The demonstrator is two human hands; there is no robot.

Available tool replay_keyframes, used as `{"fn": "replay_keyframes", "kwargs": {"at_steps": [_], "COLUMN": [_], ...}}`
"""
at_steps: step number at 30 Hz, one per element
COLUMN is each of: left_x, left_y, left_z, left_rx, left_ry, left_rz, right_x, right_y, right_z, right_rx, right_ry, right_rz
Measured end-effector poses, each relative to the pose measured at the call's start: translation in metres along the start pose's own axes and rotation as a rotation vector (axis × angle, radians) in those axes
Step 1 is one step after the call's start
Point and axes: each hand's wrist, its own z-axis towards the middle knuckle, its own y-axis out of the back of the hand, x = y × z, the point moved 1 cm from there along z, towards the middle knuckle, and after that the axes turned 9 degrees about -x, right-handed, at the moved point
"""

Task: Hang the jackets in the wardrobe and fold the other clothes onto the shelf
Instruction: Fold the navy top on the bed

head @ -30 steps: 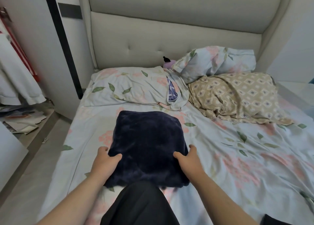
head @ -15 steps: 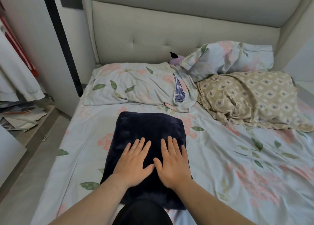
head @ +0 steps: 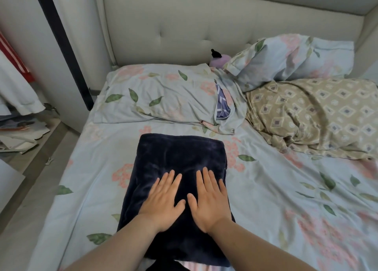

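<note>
Both hands lie flat, fingers straight and slightly spread, side by side: left hand (head: 163,201) and right hand (head: 210,201) press on the folded dark navy plush garment (head: 180,158). It rests on the floral-sheeted bed (head: 286,199), near the floral pillow (head: 159,94) at the far side.

The folded navy garment (head: 180,158) is a thick, plush cloth whose short pile shows a faint, uneven sheen. The floral sheet (head: 286,189) under it and the pillowcase (head: 159,94) are thin, matt woven cloth, creased all over, and the beige patterned cover (head: 317,115) is a similar matt fabric, heavily crumpled. The headboard (head: 184,29) is upholstered in a smooth, matt, pale covering, drawn taut round a button.
</note>
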Motion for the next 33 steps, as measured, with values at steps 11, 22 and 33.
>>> {"fn": "replay_keyframes", "kwargs": {"at_steps": [11, 22, 33], "left_x": [0.004, 0.017, 0.023], "left_y": [0.030, 0.048, 0.100], "left_z": [-0.067, -0.150, -0.138], "left_rx": [-0.093, -0.487, -0.142], "left_ry": [0.098, 1.160, 0.866], "left_rz": [-0.086, -1.385, -1.767], "right_x": [-0.007, -0.002, 0.138], "right_y": [0.044, 0.066, 0.100], "right_z": [-0.039, -0.112, -0.080], "right_rx": [-0.090, 0.226, 0.481], "right_ry": [-0.132, -0.933, -0.585], "right_rz": [0.314, 1.597, 1.130]}}
